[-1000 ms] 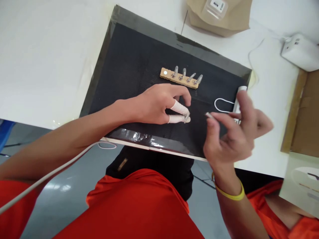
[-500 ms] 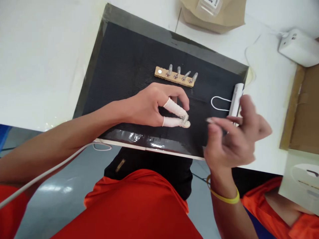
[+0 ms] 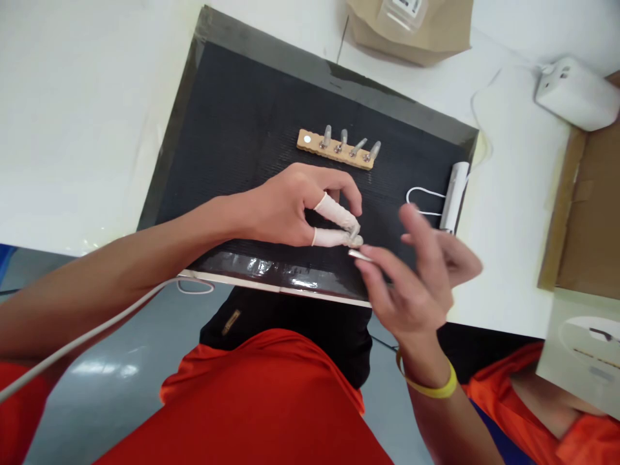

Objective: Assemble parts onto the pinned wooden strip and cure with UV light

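My left hand (image 3: 290, 206) is over the black mat (image 3: 232, 155), with pale finger covers on its thumb and index finger. Those two tips pinch a small translucent piece (image 3: 355, 231), which looks like a nail tip; most of it is hidden. Close beside them, my right hand (image 3: 411, 278) grips a small, flat, whitish piece (image 3: 360, 256) between thumb and index finger, its other fingers raised and blurred. Farther back lies a wooden strip (image 3: 310, 146) with a white dot, carrying several translucent nail tips (image 3: 358, 147) on small metal posts.
A white bar-shaped device (image 3: 454, 194) with a cord loop sits at the mat's right edge. Behind the mat are a brown paper bag (image 3: 436, 35) and clear container (image 3: 404, 14). A white power adapter (image 3: 576, 93) and cardboard box (image 3: 588, 213) stand right. Another person's orange clothing (image 3: 513, 361) shows lower right.
My right hand has moved left with the whitish piece, from over the mat's right side to just beside my left fingertips. My left hand keeps its pinch.
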